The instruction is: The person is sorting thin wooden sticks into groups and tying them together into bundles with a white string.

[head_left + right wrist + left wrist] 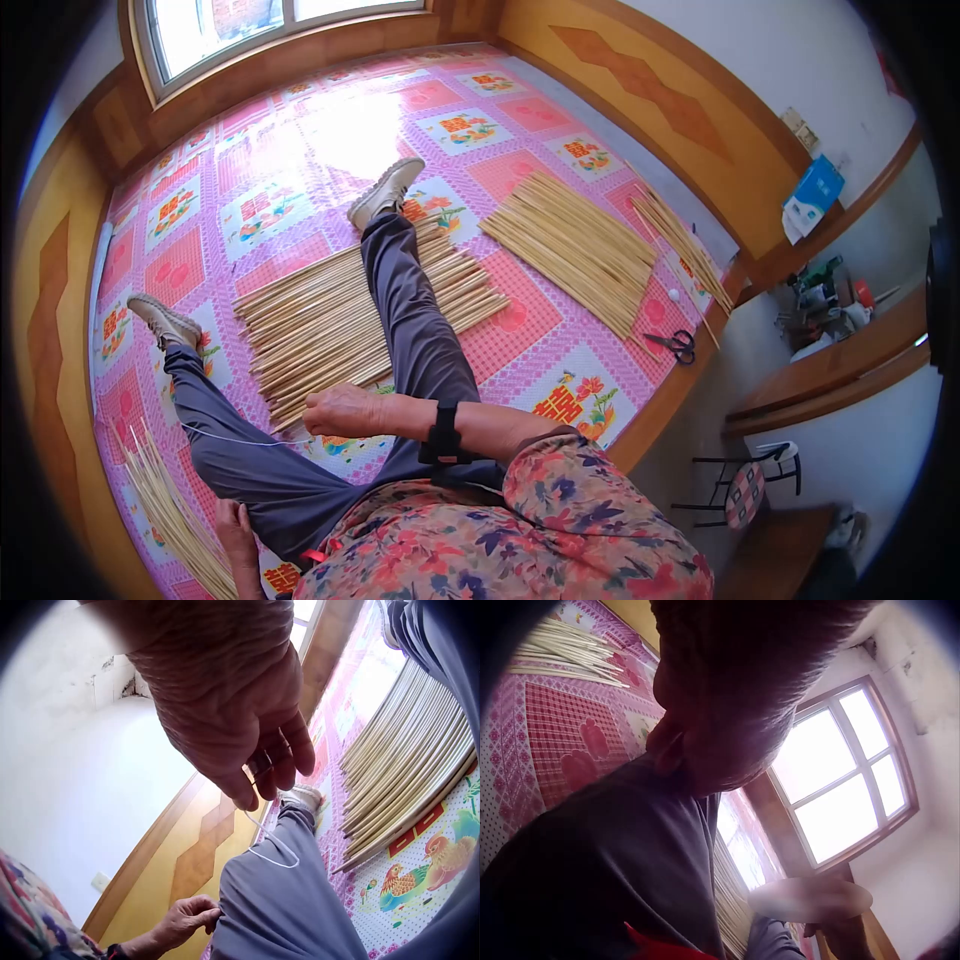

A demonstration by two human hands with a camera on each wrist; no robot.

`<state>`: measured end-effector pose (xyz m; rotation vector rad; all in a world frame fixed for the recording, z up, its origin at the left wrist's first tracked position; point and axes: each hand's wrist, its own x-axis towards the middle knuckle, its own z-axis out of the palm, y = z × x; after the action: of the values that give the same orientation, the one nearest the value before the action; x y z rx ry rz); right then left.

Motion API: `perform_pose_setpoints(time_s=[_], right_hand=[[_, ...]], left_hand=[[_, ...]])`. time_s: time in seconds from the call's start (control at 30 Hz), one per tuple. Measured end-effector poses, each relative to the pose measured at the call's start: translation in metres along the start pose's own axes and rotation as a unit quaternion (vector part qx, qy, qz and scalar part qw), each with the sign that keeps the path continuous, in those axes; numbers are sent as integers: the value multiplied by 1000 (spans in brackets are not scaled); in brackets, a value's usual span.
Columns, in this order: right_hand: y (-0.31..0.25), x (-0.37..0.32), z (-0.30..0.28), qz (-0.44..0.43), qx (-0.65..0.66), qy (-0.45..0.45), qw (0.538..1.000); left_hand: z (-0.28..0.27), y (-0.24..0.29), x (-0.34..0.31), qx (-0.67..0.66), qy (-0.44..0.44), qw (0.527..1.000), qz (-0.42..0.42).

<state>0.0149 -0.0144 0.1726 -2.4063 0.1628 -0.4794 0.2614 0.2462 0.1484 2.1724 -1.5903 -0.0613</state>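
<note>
My right hand [345, 412] is raised over the near edge of a mat of straight, pale sticks [310, 320]. Its thumb and forefinger pinch a thin white string [279, 851]. In the head view the string runs left across the bent left knee, its far end hidden. A small metallic band shows at the curled fingers in the right wrist view. My left hand [236, 530] is low beside the left thigh, fingers bent and thumb close to them [196, 913], touching the dark trousers [285, 907]. I cannot tell whether it pinches anything.
A second bundle of sticks [575, 255] lies to the right, with thinner sticks [680, 240] beyond it. Black-handled scissors [680, 346] lie near the platform's wooden edge [660, 415]. More thin sticks [175, 510] lie at the left. The patterned pink sheet [505, 325] covers the platform.
</note>
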Motion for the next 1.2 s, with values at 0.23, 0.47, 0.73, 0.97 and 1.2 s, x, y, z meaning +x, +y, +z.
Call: perform_pose_setpoints(time_s=[0.23, 0.47, 0.73, 0.97, 1.2], right_hand=[[-1, 10, -9, -38, -49, 58, 996], [-4, 14, -32, -34, -11, 94, 995], [1, 4, -47, -6, 10, 49, 999], [-23, 14, -69, 10, -23, 47, 999], [-67, 45, -64, -72, -27, 3, 997]], left_hand=[[-12, -21, -5, -132, -127, 977, -108], [-51, 13, -29, -144, -267, 946, -117], [-54, 41, -55, -192, -419, 873, -158], [-73, 33, -16, -133, -157, 975, -78], [-97, 69, 4, -192, -14, 981, -16]])
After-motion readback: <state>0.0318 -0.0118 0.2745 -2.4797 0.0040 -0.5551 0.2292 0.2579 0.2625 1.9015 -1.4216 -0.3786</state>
